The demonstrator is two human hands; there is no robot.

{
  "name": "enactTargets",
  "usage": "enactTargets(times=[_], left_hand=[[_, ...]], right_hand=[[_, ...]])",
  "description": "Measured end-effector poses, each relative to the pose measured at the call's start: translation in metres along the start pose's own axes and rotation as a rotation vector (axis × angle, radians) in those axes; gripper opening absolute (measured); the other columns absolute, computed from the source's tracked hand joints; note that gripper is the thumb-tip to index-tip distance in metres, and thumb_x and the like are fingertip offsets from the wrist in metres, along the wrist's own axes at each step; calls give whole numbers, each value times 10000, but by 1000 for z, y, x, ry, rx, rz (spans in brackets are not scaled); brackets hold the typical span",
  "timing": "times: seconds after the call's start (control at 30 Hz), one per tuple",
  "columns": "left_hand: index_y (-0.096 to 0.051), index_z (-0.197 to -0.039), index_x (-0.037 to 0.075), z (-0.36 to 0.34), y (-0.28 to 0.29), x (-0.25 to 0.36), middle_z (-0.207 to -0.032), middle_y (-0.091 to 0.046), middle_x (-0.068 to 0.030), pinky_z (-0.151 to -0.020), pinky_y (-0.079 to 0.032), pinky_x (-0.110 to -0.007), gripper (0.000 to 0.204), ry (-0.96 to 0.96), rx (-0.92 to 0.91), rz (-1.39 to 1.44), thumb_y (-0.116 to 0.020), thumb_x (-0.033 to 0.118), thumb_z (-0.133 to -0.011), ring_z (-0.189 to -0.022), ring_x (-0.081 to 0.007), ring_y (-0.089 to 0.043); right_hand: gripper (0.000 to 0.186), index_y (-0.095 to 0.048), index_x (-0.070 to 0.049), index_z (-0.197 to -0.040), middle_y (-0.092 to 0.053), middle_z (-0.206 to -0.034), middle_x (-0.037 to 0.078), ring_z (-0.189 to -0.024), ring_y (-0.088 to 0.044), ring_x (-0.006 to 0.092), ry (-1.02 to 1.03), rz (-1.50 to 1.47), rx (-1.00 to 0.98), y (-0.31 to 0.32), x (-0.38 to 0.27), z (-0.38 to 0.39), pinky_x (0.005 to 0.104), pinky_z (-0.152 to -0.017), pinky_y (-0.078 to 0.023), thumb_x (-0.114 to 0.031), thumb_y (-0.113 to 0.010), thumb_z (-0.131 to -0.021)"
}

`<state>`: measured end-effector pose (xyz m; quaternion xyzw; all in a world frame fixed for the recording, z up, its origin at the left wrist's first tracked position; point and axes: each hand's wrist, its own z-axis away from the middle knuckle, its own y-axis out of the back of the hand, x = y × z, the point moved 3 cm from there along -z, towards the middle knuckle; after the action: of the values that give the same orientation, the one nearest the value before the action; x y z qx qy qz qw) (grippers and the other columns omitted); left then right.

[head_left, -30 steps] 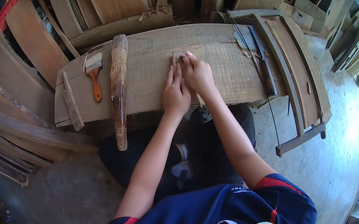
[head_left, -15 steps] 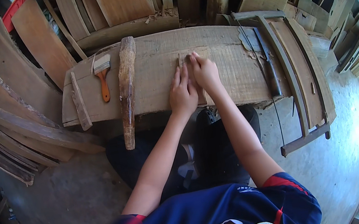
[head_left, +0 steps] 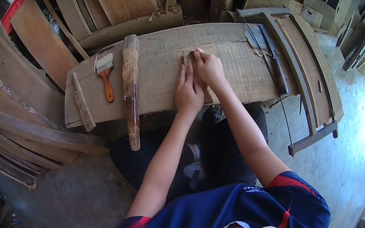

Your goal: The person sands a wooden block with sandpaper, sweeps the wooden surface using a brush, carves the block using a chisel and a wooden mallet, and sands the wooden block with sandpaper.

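My left hand (head_left: 189, 95) lies with its fingers stretched out over a thin wooden piece (head_left: 209, 96) on the broad wooden plank (head_left: 162, 79). Close beside it, my right hand (head_left: 210, 69) is closed, its fingertips pinched around a small dark object (head_left: 192, 53). Most of that object is covered by the fingers, so its kind cannot be told. A narrow wooden strip (head_left: 185, 57) shows just beyond the left fingertips.
Left of my hands lie a rough wooden stick (head_left: 132, 88), an orange-handled paintbrush (head_left: 106, 78) and a wood offcut (head_left: 82, 102). At right are a dark-handled bladed tool (head_left: 275, 63) and a wooden frame saw (head_left: 291, 73). Upright boards (head_left: 124, 1) line the back.
The whole view has shifted slightly. Both hands keep nearly the same place and pose, the right fingertips a touch farther from me.
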<state>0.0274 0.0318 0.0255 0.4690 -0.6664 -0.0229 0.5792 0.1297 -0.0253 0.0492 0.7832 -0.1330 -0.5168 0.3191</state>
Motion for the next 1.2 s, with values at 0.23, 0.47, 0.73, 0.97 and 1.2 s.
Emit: enactTargets(times=[0.23,0.47,0.73,0.97,1.2], left_hand=[[-413,-1328,90,7,7,-9,-1333,-404,-216,-944,-403,-406,472,41,-4,-39,-434,206,-871,-1161,-381,-458],[-409,-1332,114,0,-1,-1,-1332,-395,-233,-914,-422,-403,449,-25,22,-29,-434,196,-892,-1141,-392,-473],[-412,-1327,95,4,7,-10,-1333,-397,-225,-936,-407,-397,444,-19,-5,-44,-428,204,-897,-1170,-382,-451],[-433,-1308,73,0,-1,1,-1312,-414,-240,-917,-420,-412,448,-39,40,-19,-432,224,-886,-1134,-397,-477],[-455,-1286,48,5,7,-8,-1290,-431,-254,-910,-424,-411,443,-42,35,-13,-435,256,-896,-1134,-396,-479]], right_hand=[[329,-630,-35,-1039,-623,-922,221,-781,-613,390,-10,-163,-49,5,0,69,440,-710,-495,-283,-476,-887],[347,-634,-38,-1028,-615,-807,238,-748,-603,408,-15,-32,2,0,3,1,460,-678,-491,-309,-469,-890],[328,-622,-37,-1042,-589,-1069,202,-879,-610,364,74,-97,-42,4,-2,69,451,-765,-490,-284,-471,-887],[349,-612,-16,-1040,-618,-942,218,-812,-604,393,-13,16,-29,-10,7,-13,451,-757,-490,-291,-457,-893],[353,-584,-51,-1105,-583,-1099,194,-871,-602,387,15,-46,-104,-3,-4,55,476,-776,-480,-298,-435,-902]])
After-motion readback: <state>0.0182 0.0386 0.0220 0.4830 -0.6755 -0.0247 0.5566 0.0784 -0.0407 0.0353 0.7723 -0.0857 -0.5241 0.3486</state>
